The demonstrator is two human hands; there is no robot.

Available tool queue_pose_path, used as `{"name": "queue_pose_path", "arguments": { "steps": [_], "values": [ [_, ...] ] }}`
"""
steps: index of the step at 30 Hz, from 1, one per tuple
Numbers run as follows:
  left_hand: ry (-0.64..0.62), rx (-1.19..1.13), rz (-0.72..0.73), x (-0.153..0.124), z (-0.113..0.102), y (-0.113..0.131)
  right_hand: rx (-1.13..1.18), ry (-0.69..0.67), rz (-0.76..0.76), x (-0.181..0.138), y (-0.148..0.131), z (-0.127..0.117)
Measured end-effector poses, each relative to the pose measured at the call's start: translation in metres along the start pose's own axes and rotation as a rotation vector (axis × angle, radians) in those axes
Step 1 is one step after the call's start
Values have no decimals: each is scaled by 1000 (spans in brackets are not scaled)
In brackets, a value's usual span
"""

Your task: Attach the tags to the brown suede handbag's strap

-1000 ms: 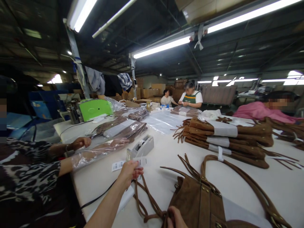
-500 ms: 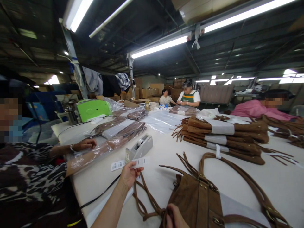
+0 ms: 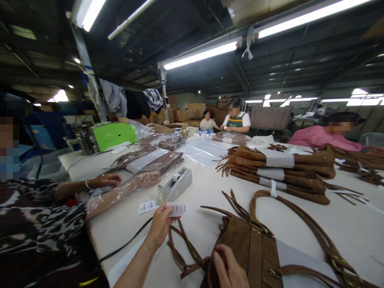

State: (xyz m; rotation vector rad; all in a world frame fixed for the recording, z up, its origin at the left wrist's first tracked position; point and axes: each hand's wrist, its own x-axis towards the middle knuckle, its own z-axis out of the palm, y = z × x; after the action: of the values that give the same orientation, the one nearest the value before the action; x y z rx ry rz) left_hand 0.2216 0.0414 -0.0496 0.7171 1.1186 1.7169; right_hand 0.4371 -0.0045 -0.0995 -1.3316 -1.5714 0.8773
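Observation:
My left hand (image 3: 161, 224) is closed on a small white paper tag (image 3: 177, 210) with printed lines, raised just in front of the grey tape dispenser (image 3: 175, 188). My right hand (image 3: 230, 268) is over the near left side of a brown suede-look bag (image 3: 238, 240). Its thumb and fingers are slightly curved and apart, with nothing visible between them. The bag lies on the table with its long handle (image 3: 303, 212) looped out to the right. Knotted brown straps (image 3: 186, 250) hang off its left side, below my left hand.
A printed label sheet (image 3: 147, 206) lies beside the dispenser. Stacked brown bags with paper bands (image 3: 279, 160) sit at the right. Plastic-wrapped bags (image 3: 147, 160) lie at the left, by a co-worker's arm (image 3: 102, 182). A black strap (image 3: 126, 244) crosses the table edge.
My right hand has risen from the strap area at the bag's left edge and its fingers have loosened. The tag in my left hand has turned slightly. The view has shifted a little.

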Motion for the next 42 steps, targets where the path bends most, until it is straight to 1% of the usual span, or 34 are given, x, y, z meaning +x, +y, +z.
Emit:
{"name": "queue_pose_path", "arguments": {
  "steps": [2, 3, 6, 9, 11, 14, 16, 20, 23, 25, 26, 28, 31, 33, 34, 36, 38, 40, 42],
  "values": [
    [-19, 28, 15, -8, 0, 5, 12, -33, -39, 11, -20, -9],
    [-30, 39, 19, -13, 1, 7, 38, -45, -42, 17, -28, -10],
    [-73, 71, 41, -29, 8, 12, 236, -55, 59, 29, -48, 2],
    [-122, 101, 53, -43, 17, 13, 468, 12, 133, 33, -57, 18],
    [-132, 135, 35, -51, 23, 12, 528, 68, 129, 31, -59, 21],
    [-117, 152, 1, -58, 30, 7, 482, 113, 118, 25, -57, 16],
    [-129, 130, -12, -61, 33, 4, 408, 131, 77, 23, -54, 9],
    [-159, 162, -16, -64, 38, -2, 215, 167, -113, 20, -49, -6],
    [-164, 231, -25, -66, 41, -6, 90, 158, -285, 17, -50, -19],
    [-173, 289, -49, -67, 43, -7, 85, 142, -331, 15, -52, -28],
    [-183, 317, -58, -68, 44, -8, 115, 141, -301, 15, -54, -32],
    [-212, 364, -64, -69, 48, -9, 262, 132, -148, 15, -59, -44],
    [-266, 410, -70, -71, 54, -12, 633, 125, 79, 17, -73, -64],
    [-298, 427, -79, -72, 61, -14, 827, 160, 143, 19, -84, -81],
    [-314, 431, -80, -73, 65, -14, 877, 189, 163, 20, -89, -90],
    [-356, 434, -83, -77, 74, -11, 918, 235, 174, 21, -96, -110],
    [-437, 455, -115, -82, 85, -4, 935, 276, 130, 21, -99, -133],
    [-573, 497, -198, -89, 96, 5, 941, 324, 78, 22, -101, -156],
    [-733, 545, -314, -97, 105, 14, 929, 348, 49, 21, -102, -178]
  ]
}}
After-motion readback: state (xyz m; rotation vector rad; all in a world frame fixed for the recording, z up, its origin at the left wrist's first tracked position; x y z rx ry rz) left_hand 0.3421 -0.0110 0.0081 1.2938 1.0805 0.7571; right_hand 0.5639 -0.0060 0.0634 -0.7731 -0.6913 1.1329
